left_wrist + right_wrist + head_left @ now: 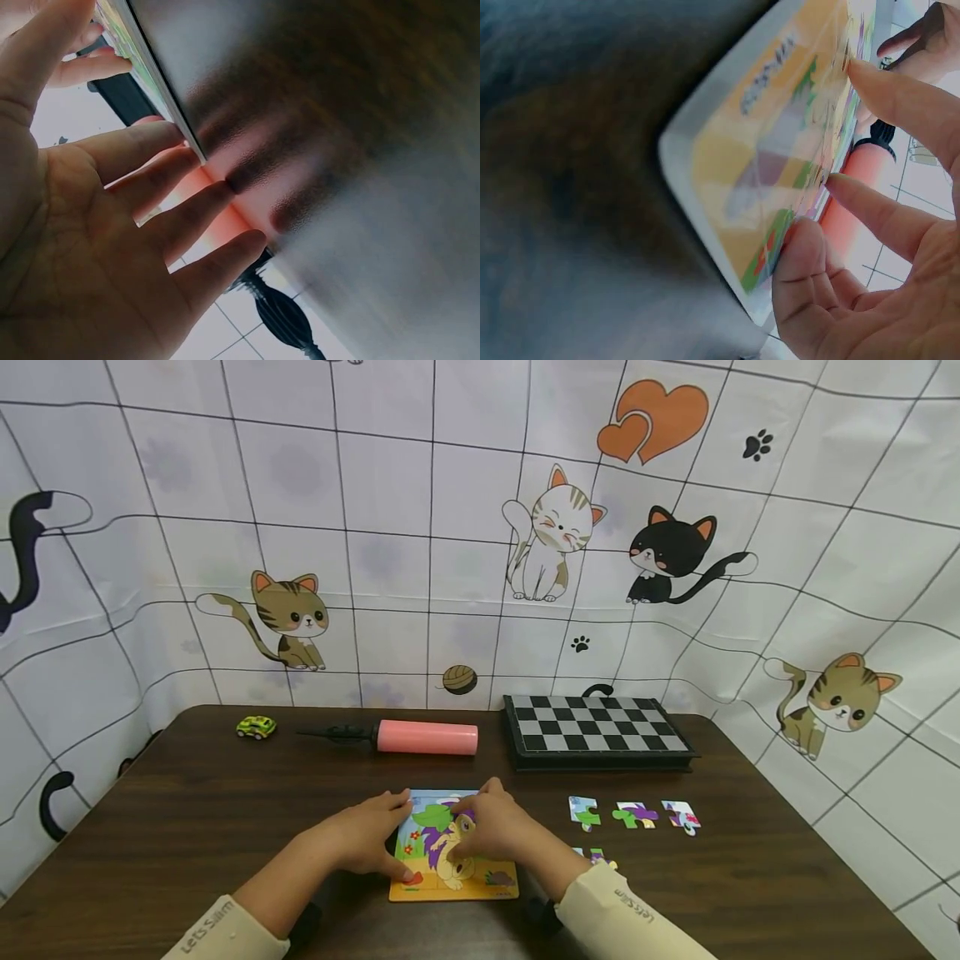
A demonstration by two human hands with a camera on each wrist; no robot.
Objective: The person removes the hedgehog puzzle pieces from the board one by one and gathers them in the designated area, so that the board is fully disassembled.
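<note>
A jigsaw puzzle (427, 887) with a cartoon animal picture lies flat on the table, its pieces set in a board. My left hand (367, 833) is at its left side, thumb by the lower left corner. In the left wrist view the fingers (199, 217) are spread and straight beside the board's edge, the palm holding nothing. My right hand (498, 831) reaches over the picture's right part and hides some of it. In the right wrist view its thumb and index fingertip touch the puzzle face (780, 150), set apart, with the other fingers bent at the edge.
Loose puzzle pieces (585, 812) lie to the right, some partly behind the right forearm. Behind the puzzle are a pink hand pump (427, 737), a black-and-white checkerboard case (600, 731) and a small green toy car (256, 727). A cat-print sheet (390, 568) hangs at the back.
</note>
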